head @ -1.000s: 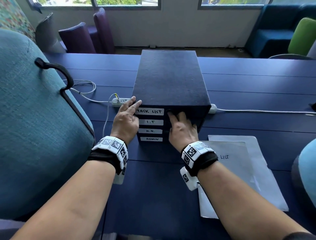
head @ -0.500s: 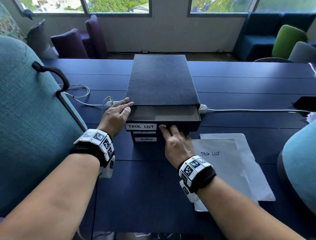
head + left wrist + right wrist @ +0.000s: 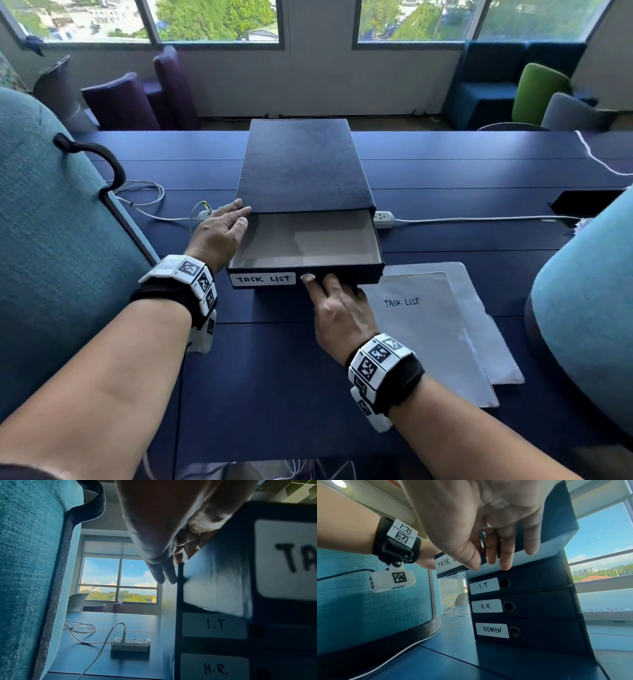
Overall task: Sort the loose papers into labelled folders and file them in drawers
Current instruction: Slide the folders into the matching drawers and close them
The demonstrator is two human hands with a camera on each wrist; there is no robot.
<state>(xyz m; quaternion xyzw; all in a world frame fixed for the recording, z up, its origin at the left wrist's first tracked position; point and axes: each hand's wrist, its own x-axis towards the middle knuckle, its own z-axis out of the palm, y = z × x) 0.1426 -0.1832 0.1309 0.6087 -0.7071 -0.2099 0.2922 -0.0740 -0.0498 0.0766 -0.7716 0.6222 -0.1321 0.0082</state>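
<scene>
Right now the right hand (image 3: 337,310) has its forefinger hooked into the pull hole of the TASK LIST drawer (image 3: 306,248), the other fingers laid under the drawer's front edge; the drawer stands far out of the drawer cabinet (image 3: 301,164) and shows a bare floor. Left of that grip, the left hand (image 3: 222,231) lies flat with straight fingers against the cabinet's front corner, bracing it and grasping nothing. Just right of the hooked finger, the TASK LIST folder (image 3: 424,329) lies on the table (image 3: 274,377), on top of another folder (image 3: 479,308), not yet filed.

Going wrong from here looks likely in two ways: drawn further, the drawer could leave its slot and drop at the front, since only one finger carries it; and if the bracing palm lifts, the light cabinet may slide toward the puller.

Beyond the grip, a power strip (image 3: 383,219) and white cables lie on the dark blue table. Teal chairs (image 3: 51,257) flank both arms; windows (image 3: 212,19) and lounge seats line the far wall.
</scene>
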